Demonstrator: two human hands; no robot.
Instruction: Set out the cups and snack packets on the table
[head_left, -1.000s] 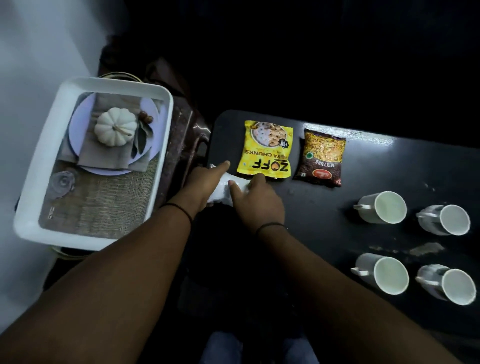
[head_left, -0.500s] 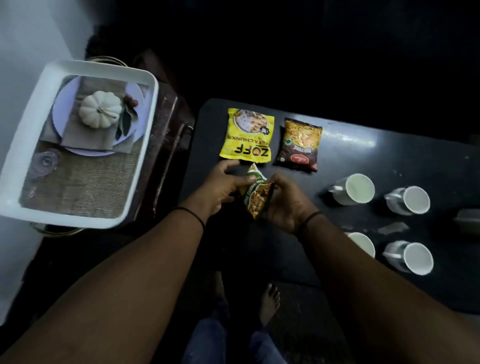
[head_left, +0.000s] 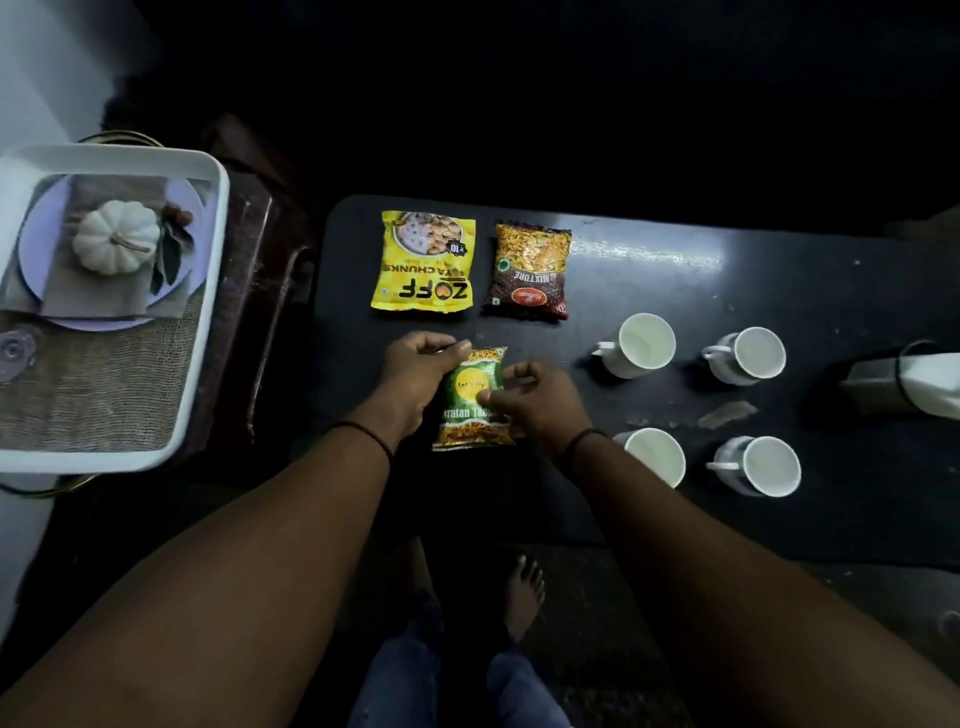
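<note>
Table (head_left: 779, 519): we record a dark, glossy top bearing every item below except the tray.
Tray (head_left: 218, 291): white, rimmed, off the table's left end; we note a burlap mat, a pale plate, a grey napkin and a small white pumpkin (head_left: 115, 243) inside.
Cups: four white, handled; back pair (head_left: 636, 345) and (head_left: 745, 355), front pair (head_left: 655, 457) and (head_left: 757, 465), grouped on the right half.
Yellow packet (head_left: 423, 261): flat at the far left edge, "ZOFF" lettering upside down to us.
Brown packet (head_left: 529, 270): just right of the yellow one, marked "MIXTURE".
Green packet (head_left: 471, 400): green and orange, yellow disc at centre; we find it at the near edge, in front of the yellow packet.
Left hand (head_left: 418, 376): fingers curled over the green packet's left side and top corner.
Right hand (head_left: 535, 400): thumb and fingers pinching its right edge.
</note>
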